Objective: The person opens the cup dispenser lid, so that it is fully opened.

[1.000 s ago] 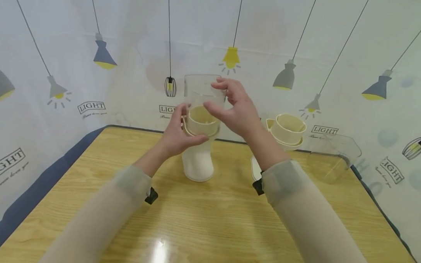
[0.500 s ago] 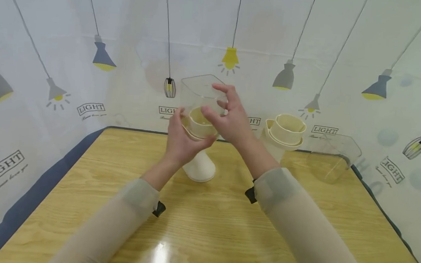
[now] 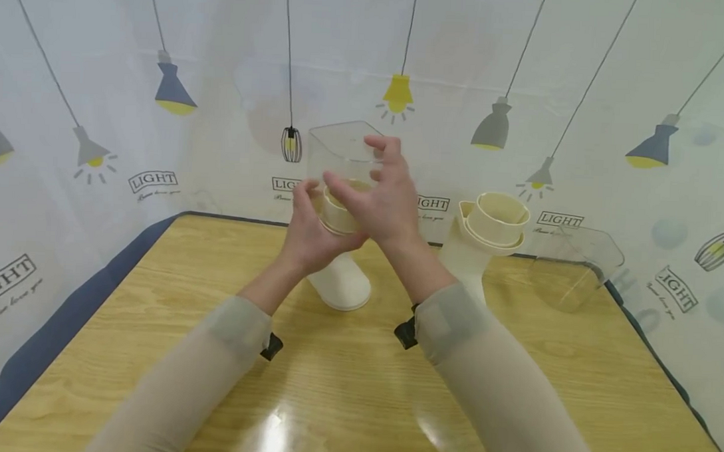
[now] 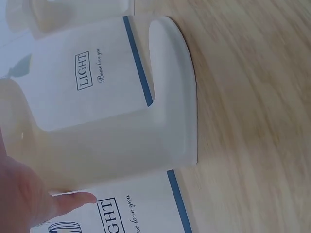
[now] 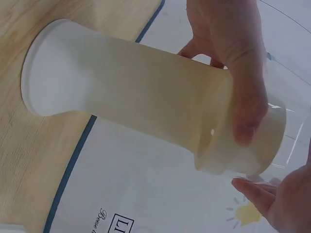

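A cream dispenser stand (image 3: 342,285) rises from the table in front of me, its wide foot on the wood. My left hand (image 3: 314,234) grips its round collar (image 3: 338,220), thumb across the near side. On top sits a clear plastic container (image 3: 335,145) with an angled upper rim. My right hand (image 3: 387,197) holds the container from the right, fingers spread around it and thumb in front. In the right wrist view, the left thumb presses the collar from above, while the right fingers (image 5: 255,191) are at the clear wall just beside it.
Right of my hands stands a second cream stand (image 3: 468,263), partly behind my right forearm. Another clear container (image 3: 575,280) is near the table's back right corner. A curtain (image 3: 221,148) printed with lamps hangs close behind the table (image 3: 344,385).
The clear container has turned on the stand, so its angled rim now shows. My right hand and forearm have shifted left, and the left wrist has moved slightly right.
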